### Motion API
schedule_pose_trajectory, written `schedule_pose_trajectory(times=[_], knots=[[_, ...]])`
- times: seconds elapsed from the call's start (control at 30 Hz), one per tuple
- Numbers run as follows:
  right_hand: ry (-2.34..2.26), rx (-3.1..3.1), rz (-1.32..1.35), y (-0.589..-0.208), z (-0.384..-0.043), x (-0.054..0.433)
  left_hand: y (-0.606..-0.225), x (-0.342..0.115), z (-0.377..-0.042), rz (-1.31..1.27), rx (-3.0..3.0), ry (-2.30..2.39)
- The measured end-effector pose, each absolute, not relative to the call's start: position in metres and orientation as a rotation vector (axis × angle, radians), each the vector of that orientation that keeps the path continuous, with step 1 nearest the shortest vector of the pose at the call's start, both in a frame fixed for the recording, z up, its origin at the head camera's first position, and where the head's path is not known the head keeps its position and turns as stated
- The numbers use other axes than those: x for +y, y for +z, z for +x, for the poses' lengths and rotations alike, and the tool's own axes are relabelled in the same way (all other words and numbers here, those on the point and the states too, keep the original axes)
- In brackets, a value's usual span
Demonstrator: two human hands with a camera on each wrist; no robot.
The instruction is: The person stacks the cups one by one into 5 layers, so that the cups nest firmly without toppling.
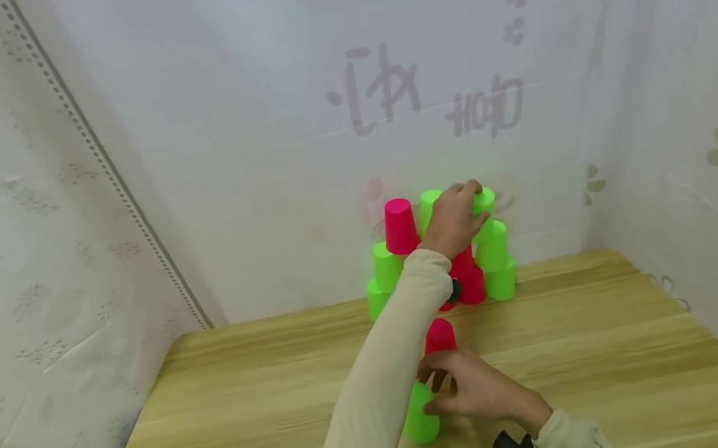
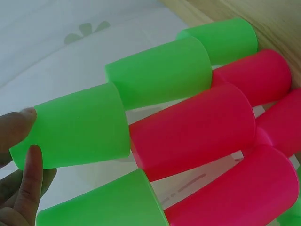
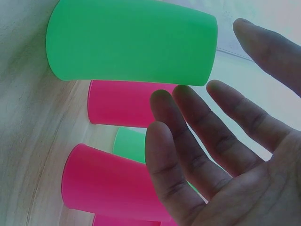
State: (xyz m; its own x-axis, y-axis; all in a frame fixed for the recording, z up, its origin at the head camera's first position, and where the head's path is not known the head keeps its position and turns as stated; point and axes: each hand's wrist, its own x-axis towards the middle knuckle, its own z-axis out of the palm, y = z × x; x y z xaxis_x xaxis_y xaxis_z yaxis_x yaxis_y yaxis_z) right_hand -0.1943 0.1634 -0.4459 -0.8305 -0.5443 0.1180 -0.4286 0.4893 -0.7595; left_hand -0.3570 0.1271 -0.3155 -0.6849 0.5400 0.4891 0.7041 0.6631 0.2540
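My left hand [image 1: 456,221] pinches a green cup [image 2: 77,127] between thumb and fingers, near its base. This upturned cup sits at the top right of a stack of green and red cups, on a green cup [image 2: 162,73] and a red cup [image 2: 195,129]. Nearer me, my right hand [image 1: 477,388] hovers beside an upturned green cup [image 1: 421,416] on the table. Its fingers [image 3: 202,122] are spread and loosely bent, with the green cup [image 3: 134,40] in front of them; contact is hard to tell. A red cup [image 1: 440,334] stands just behind that hand.
The stack includes a red cup [image 1: 400,225] at top left and green cups [image 1: 500,280] at lower right. My left forearm [image 1: 382,375] covers part of it. A patterned white cloth [image 1: 237,157] hangs behind the wooden table [image 1: 254,410].
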Motion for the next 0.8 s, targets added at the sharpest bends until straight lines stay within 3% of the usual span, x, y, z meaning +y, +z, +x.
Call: schedule_pose_trajectory(times=[0.8], knots=[[-1.241, 2.602, -0.848, -0.4483, -0.1936, 0.1601, -0.3165, 0.1252, -0.3541, -0.804, -2.272, -0.179]])
